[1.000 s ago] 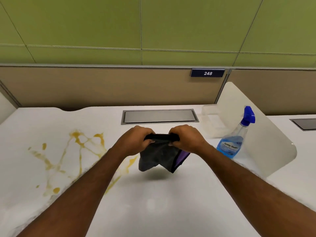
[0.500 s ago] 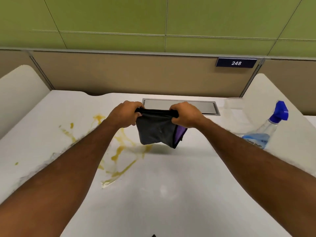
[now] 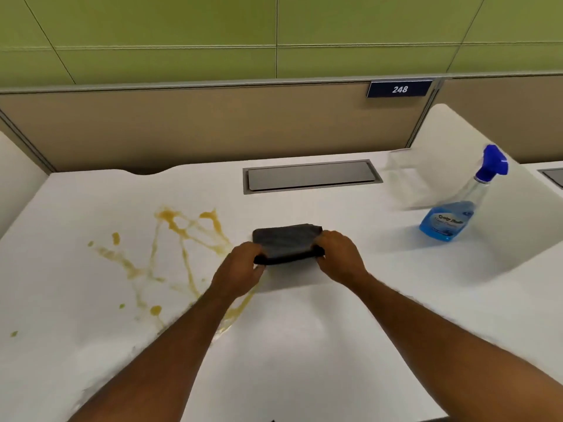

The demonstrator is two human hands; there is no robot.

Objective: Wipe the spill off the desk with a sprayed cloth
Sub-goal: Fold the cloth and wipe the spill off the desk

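A dark grey cloth [image 3: 286, 242] lies folded flat on the white desk [image 3: 304, 345], near its middle. My left hand [image 3: 239, 269] grips the cloth's near left corner and my right hand [image 3: 339, 257] grips its near right corner. A yellow-brown spill [image 3: 170, 248] spreads in streaks and drops over the desk's left half, just left of the cloth, partly hidden under my left forearm. A clear spray bottle [image 3: 457, 208] with blue liquid and a blue trigger head stands at the right, apart from both hands.
A grey cable hatch [image 3: 310, 176] is set into the desk behind the cloth. A white side divider [image 3: 493, 190] rises behind the bottle, another at the far left [image 3: 15, 178]. A tan back panel carries a "248" sign [image 3: 399, 89].
The cloth hung in the air between both hands; now it is lowered and laid folded on the desk, still held at both near corners.
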